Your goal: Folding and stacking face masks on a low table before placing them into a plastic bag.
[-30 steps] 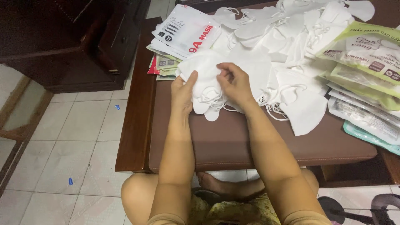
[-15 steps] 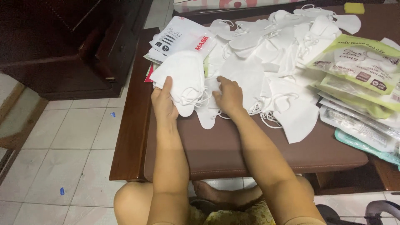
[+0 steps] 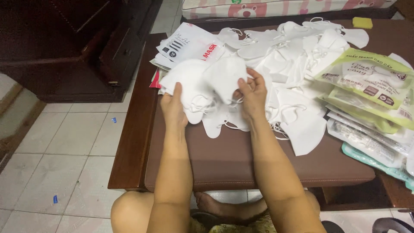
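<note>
Two white face masks [image 3: 202, 84] held up between both hands, just above the brown padded table top [image 3: 241, 159], overlapping each other at the middle. Left hand [image 3: 173, 108] grips the left mask's lower edge, fingers pointing up, thumb tucked behind the fabric. Right hand [image 3: 252, 92] pinches the right mask's side edge, fingers curled, elastic ear loops dangling under it. Both forearms come up from the bottom of the view, roughly parallel, elbows low near the bare knees.

Under and just behind the held masks, more loose white masks [image 3: 297, 56] spread in a heap across the far half of the table, some touching the right hand's knuckles. One flat mask [image 3: 308, 131] lies just right of the right wrist. Left of the heap, white printed packets [image 3: 185, 43] stacked at the table's far left corner, just beyond the left hand. Green and clear mask pouches [image 3: 371, 86] pile along the right edge, well apart from the hands. Yellow sponge [image 3: 362, 22] at the far right corner. Dark wooden cabinet [image 3: 73, 47] stands left, on tiled floor [image 3: 64, 146].
</note>
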